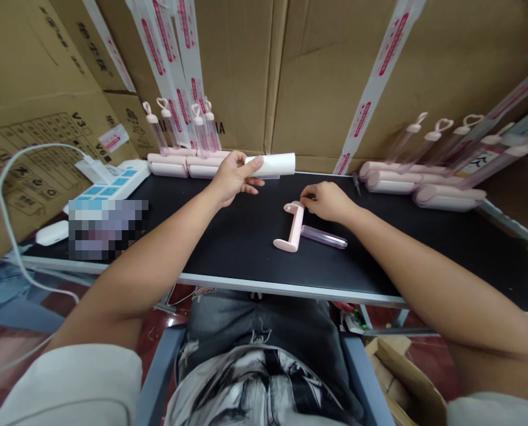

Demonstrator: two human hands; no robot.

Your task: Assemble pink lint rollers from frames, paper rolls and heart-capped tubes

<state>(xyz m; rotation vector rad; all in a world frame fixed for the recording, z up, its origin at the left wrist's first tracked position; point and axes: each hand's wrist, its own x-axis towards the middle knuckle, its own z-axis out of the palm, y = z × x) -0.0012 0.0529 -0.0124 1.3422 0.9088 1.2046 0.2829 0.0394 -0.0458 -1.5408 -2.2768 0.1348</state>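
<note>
One white roll (275, 165) is hanging over the worktop (228, 248), long axis running left to right. The left hand (232, 177) is pinching its left end in closed fingers. Just right and nearer, the right hand (328, 201) is pinching the pink handle (294, 228), which is touching a clear tube (324, 238). Finished rollers (397, 182) are lining the back edge.

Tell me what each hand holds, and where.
Left hand grips the white roll by its left end; right hand pinches the pink frame at its far end.
</note>
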